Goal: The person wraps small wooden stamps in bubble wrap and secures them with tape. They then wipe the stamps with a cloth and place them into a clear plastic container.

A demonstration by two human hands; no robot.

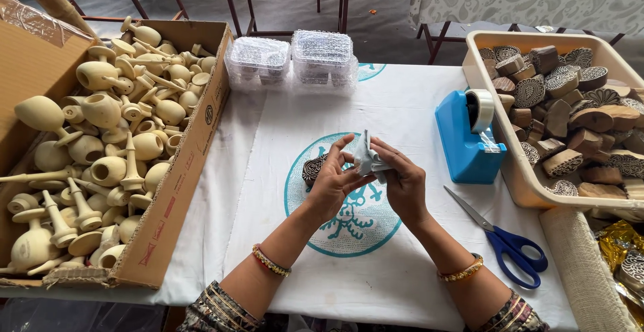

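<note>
Hands are folding grey wrapping around a carved wooden block; fingers pinching it closed. I am advising snug, even folds over the desk.

Hands: two, left hand and right hand
Clear plastic boxes: two stacks
Blue tape dispenser: one
Blue-handled scissors: one pair
Cardboard box: one
Cream tray: one

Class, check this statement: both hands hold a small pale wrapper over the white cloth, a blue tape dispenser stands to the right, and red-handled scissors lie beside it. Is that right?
Not quite. The head view shows the scissors have blue handles, not red. The rest holds: the left hand and right hand hold a small pale wrapper over the white cloth, with the blue tape dispenser to the right.
</note>
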